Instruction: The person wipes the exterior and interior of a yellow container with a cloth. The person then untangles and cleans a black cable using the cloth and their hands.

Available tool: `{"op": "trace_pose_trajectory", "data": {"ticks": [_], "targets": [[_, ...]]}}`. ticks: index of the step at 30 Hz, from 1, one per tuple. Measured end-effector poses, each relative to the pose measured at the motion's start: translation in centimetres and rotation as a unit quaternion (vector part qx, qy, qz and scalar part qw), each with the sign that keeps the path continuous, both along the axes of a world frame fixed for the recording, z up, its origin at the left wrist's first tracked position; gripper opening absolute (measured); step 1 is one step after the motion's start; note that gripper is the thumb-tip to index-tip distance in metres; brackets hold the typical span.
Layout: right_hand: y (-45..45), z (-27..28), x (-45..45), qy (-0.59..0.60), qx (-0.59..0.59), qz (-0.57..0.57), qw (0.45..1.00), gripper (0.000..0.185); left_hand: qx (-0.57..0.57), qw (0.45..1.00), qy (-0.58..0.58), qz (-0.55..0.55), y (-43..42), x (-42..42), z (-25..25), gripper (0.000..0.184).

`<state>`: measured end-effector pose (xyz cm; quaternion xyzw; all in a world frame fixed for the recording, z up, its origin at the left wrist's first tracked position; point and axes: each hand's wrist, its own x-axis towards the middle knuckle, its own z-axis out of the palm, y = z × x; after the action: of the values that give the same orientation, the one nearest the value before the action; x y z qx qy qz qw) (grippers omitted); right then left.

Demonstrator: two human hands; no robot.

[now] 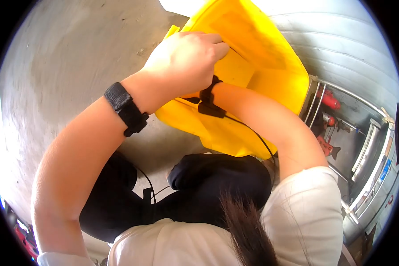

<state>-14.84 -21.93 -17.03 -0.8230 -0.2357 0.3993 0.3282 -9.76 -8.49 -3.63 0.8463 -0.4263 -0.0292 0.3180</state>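
A large yellow plastic bin [277, 84] stands in front of me with its hollow inside facing me. My left hand [195, 53] is over the bin, back of the hand up and fingers curled. What those fingers close on is hidden under the hand. My right forearm reaches in from the right and crosses beneath the left one. My right hand is mostly hidden behind my left wrist, so its fingers do not show. Dark straps circle both wrists: a left wrist strap [125, 108] and a right wrist strap [210, 97] with a black cable [257, 135] trailing from it.
Bare concrete floor [75, 57] extends to the left. On the right, a metal rack [354, 97] holds red tools [327, 99] beside a pale ribbed wall [341, 48]. My bent knees in dark trousers [217, 179] are close below the bin.
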Motion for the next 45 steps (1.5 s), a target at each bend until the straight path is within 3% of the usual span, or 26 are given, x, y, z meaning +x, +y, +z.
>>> {"op": "trace_pose_trajectory", "data": {"ticks": [5, 10, 13, 14, 18, 19, 23, 25, 28, 31, 34, 35, 36, 38, 41, 45], "targets": [[0.4, 1.5, 1.6, 0.084, -0.086, 0.111, 0.987, 0.04, -0.004, 1.0, -0.008, 0.005, 0.3, 0.0, 0.4, 0.022], [-3.4, 4.7, 0.4, 0.125, -0.235, 0.368, 0.891, 0.041, 0.004, 1.0, -0.024, 0.001, 0.2, 0.2, -0.2, 0.018], [-12.2, 1.9, -8.3, -0.179, -0.168, 0.245, 0.938, 0.031, 0.01, 0.999, -0.035, 0.001, 0.1, 0.0, -0.2, 0.016], [-13.1, 0.0, -9.2, 0.016, -0.32, 0.287, 0.903, 0.029, 0.011, 0.999, -0.034, 0.003, 0.0, 0.0, -0.2, 0.015], [-11.8, -2.4, -10.9, 0.023, -0.228, 0.081, 0.97, 0.026, 0.028, 0.999, -0.037, 0.007, -0.3, 0.0, -0.1, 0.016], [-9.0, 1.3, -7.6, 0.13, -0.297, 0.158, 0.933, 0.025, 0.02, 0.999, -0.04, 0.004, -0.5, -0.3, -0.2, 0.017], [-8.5, -0.5, -6.6, 0.17, -0.098, 0.021, 0.98, 0.025, 0.01, 0.999, -0.04, 0.006, -0.6, 0.4, -0.5, 0.018], [-6.2, 3.2, -3.8, 0.224, -0.017, -0.053, 0.973, 0.028, 0.011, 0.999, -0.041, 0.007, -0.6, 0.3, -0.4, 0.019], [-2.9, 8.1, -1.8, 0.181, 0.065, -0.221, 0.956, 0.033, 0.007, 0.999, -0.051, 0.005, -0.7, 0.2, -0.4, 0.019], [-1.5, 6.3, -3.5, 0.053, 0.175, -0.14, 0.973, 0.032, 0.012, 0.999, -0.048, 0.0, -0.4, 0.1, -0.6, 0.018], [-3.3, 7.2, -3.8, 0.154, 0.071, -0.091, 0.981, 0.033, 0.01, 0.999, -0.052, -0.002, -0.2, 0.3, -0.6, 0.018], [-4.0, 9.2, -4.0, 0.246, 0.034, -0.089, 0.964, 0.036, 0.006, 0.998, -0.056, -0.002, -0.1, 0.3, -0.6, 0.018], [-4.9, 9.8, -4.9, 0.277, 0.047, -0.059, 0.958, 0.035, 0.002, 0.998, -0.058, -0.002, -0.1, 0.2, -0.6, 0.018], [-6.0, 12.0, -6.6, 0.216, 0.106, -0.059, 0.969, 0.03, 0.017, 0.999, -0.044, 0.002, 0.0, 0.3, 0.0, 0.018], [-5.6, 17.2, -6.0, 0.22, 0.169, -0.09, 0.957, 0.029, 0.021, 0.999, -0.049, -0.005, -0.3, 0.2, -0.6, 0.018], [-4.9, 16.4, -6.7, 0.138, 0.115, -0.078, 0.981, 0.028, 0.019, 0.998, -0.05, -0.014, -0.4, -0.1, -0.7, 0.019]]}}
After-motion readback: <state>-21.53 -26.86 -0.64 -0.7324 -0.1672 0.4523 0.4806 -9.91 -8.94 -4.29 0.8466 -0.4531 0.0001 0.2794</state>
